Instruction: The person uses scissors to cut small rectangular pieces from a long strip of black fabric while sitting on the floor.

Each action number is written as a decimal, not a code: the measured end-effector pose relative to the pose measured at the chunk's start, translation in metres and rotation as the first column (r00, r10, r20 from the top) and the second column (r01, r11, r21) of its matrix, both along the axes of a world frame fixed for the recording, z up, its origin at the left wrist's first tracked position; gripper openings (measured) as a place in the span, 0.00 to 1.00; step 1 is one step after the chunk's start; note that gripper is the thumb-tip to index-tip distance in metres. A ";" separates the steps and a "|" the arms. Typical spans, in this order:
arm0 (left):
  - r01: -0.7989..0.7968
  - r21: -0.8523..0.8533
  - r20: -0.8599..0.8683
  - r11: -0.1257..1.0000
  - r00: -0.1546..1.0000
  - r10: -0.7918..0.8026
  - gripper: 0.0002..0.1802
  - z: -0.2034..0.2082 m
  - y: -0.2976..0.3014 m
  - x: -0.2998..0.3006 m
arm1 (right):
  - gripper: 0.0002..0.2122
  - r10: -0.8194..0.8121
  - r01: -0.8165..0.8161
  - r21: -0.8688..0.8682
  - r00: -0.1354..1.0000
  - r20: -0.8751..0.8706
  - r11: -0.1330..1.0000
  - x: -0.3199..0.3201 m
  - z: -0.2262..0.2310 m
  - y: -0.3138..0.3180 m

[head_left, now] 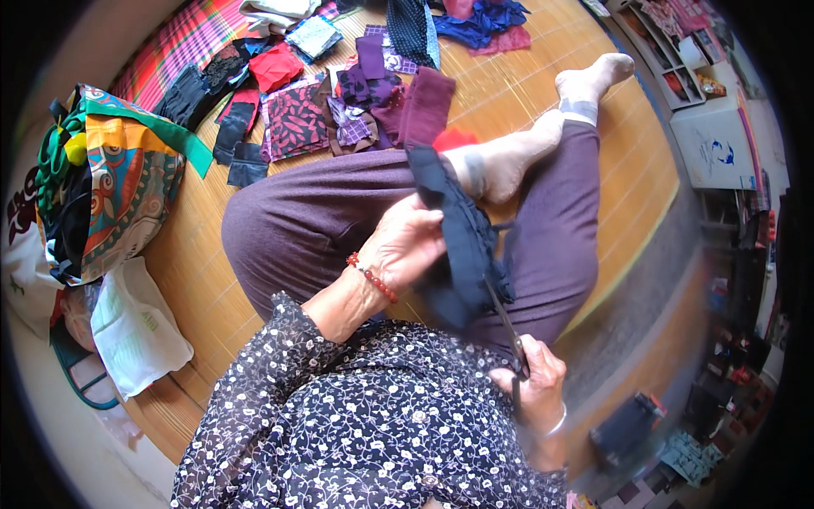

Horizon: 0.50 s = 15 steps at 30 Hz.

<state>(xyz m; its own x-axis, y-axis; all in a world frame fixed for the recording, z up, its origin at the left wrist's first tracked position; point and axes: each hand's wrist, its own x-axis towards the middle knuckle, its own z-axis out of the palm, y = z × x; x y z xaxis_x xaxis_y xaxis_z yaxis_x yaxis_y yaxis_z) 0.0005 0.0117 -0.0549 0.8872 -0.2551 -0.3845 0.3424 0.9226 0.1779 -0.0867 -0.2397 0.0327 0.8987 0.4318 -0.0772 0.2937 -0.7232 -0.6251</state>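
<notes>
A strip of dark navy cloth (462, 246) hangs in front of my crossed legs, gathered along one side and partly smeared by motion. My left hand (409, 242), with a red bead bracelet at its wrist, pinches the cloth's left edge between thumb and fingers. Lower right, my right hand (536, 382) is closed round the handles of a pair of scissors (505, 321). Their blades point up and left to the cloth's lower right edge; whether they are cutting into it I cannot tell. A pale bangle circles the right wrist.
Folded fabric pieces (297, 119) in maroon, purple, black and red lie on the bamboo mat (649, 178) beyond my knees. A patterned bag (127, 187) stuffed with cloth stands left, a white plastic bag (140, 331) beside it. At right are a white box (712, 151) and clutter.
</notes>
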 end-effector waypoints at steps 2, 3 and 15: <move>-0.031 -0.001 0.043 1.000 0.999 0.031 0.14 0.003 -0.004 0.005 | 0.27 -0.006 0.006 -0.005 1.000 0.004 1.000 -0.003 0.000 -0.004; -0.048 0.025 -0.008 0.999 0.999 0.048 0.13 0.005 -0.008 0.008 | 0.27 -0.019 0.019 -0.012 1.000 -0.020 1.000 -0.004 0.000 -0.006; 0.025 -0.168 0.052 0.986 0.998 -0.016 0.19 0.032 -0.002 0.020 | 0.28 -0.083 0.082 0.029 0.996 0.040 0.996 -0.008 0.002 -0.006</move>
<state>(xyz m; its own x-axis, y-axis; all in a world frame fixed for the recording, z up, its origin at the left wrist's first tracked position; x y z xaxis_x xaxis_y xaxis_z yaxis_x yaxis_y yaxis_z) 0.0208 0.0096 -0.0232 0.8984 -0.3307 -0.2891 0.3560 0.9337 0.0383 -0.0946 -0.2456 0.0344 0.9335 0.3573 -0.0290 0.2593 -0.7289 -0.6337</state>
